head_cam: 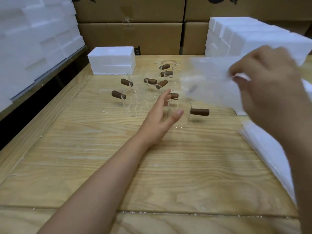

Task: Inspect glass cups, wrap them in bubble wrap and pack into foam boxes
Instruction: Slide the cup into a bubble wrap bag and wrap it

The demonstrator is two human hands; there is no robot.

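Nearest cup (184, 107): upright near the middle of the desk (101, 166), its brown handle (199, 112) pointing toward the right edge.
Left hand (160, 119): released, fingers spread, just left of that cup with the thumb across its glass wall; contact cannot be told.
Glass cups (132, 105): eight brown handles counted, clustered toward the far edge; a ninth may sit blurred behind the sheet.
Right hand (273, 85): raised above the right side, pinching one bubble wrap sheet (211, 85), which is blurred.
Foam box (111, 59): one, closed, at the far left of the desk; contents hidden.
Foam stack (244, 34): far right corner.
Wrap pile (270, 157): along the right edge.
Foam pile (33, 39): beyond the left edge.
Cartons (130, 36): behind the far edge.
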